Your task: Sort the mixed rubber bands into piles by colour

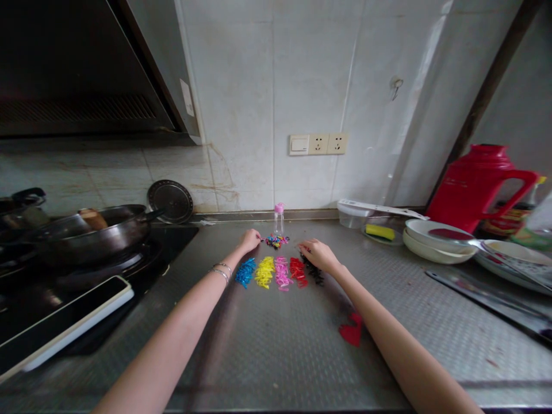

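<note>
On the table (280, 351), my left hand (249, 239), fingertips together, is beside the mixed pile (276, 242); my right hand (318, 253) curls over the black pile (318, 275). Grip on any piece: I cannot tell. Apparent step: colour sorting. Next move likely requires isolating one piece.

Mixed-col. heap (273, 241), 5 single-col. piles (282, 273) in front

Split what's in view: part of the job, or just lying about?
Likely part of it:
- left hand, by the mixed pile
- right hand, at the black pile
- blue pile, yellow pile, pink pile, red pile
- pink-capped bottle, perhaps

Seemingly lying about:
- red flask
- pan
- stacked bowls
- red piece
</note>
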`<state>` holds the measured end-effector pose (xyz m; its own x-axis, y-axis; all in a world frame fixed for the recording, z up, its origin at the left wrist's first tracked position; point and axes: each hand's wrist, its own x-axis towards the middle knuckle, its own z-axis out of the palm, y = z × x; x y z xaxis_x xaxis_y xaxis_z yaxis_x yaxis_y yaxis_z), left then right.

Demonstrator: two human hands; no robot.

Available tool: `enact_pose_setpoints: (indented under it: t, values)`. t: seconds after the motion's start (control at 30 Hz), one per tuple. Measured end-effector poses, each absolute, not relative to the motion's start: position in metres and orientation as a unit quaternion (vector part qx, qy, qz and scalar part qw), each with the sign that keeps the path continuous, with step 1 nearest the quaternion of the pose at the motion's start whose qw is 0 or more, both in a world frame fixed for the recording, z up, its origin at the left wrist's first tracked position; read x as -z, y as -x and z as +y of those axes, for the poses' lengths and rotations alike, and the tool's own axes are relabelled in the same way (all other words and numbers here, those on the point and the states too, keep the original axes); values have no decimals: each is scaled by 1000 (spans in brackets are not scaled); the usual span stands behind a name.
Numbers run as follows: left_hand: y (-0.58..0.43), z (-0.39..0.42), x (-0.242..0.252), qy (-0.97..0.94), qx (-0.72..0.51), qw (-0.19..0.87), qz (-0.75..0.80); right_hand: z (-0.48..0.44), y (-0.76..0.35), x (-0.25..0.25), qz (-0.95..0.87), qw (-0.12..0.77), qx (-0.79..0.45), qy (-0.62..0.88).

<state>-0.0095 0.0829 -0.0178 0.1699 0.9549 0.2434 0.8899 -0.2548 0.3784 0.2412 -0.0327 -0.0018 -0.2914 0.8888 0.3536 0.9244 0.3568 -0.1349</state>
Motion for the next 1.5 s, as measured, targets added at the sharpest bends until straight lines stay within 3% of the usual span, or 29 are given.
enact_pose_setpoints:
  t: [0.47,0.97,1.5]
  values:
    - [-26,81,8,-774,-312,122,537,-28,-252,4,-761,230,102,598]
    - [-116,9,4,-896,-254,150,333,-26,-269,8,-723,261,123,627]
    - [31,58,25,-678,-426,270,536,-22,-266,12,-719,254,108,638]
